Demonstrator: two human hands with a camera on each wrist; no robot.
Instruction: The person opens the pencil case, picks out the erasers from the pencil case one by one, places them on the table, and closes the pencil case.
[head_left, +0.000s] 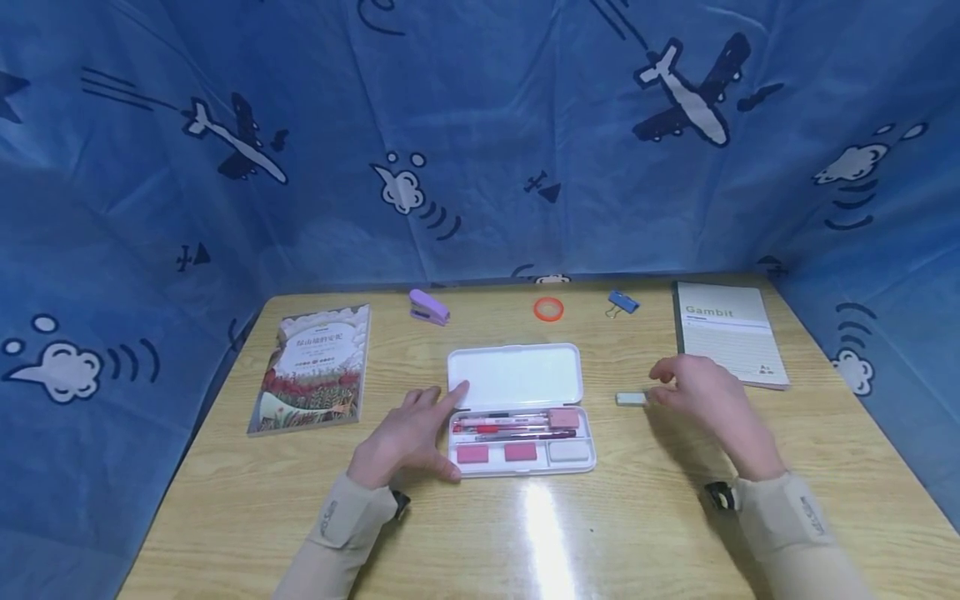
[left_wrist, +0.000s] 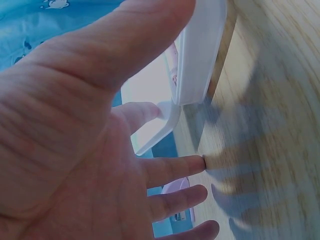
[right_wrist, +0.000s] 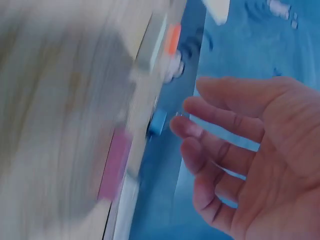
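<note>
An open white pencil case lies on the table, its lid folded back. Inside are several pens, pink erasers and a white eraser. At its left end my left hand spreads its fingers, the thumb by the front corner and the index finger at the lid's edge. My right hand hovers with loosely bent fingers beside a pale green block, holding nothing. In the right wrist view a blurred pink block lies below the hand; the hand hides it in the head view.
A book lies at the left. Along the back are a purple stapler, an orange tape ring and a blue binder clip. A notebook lies at the right. Blue printed cloth hangs behind the table.
</note>
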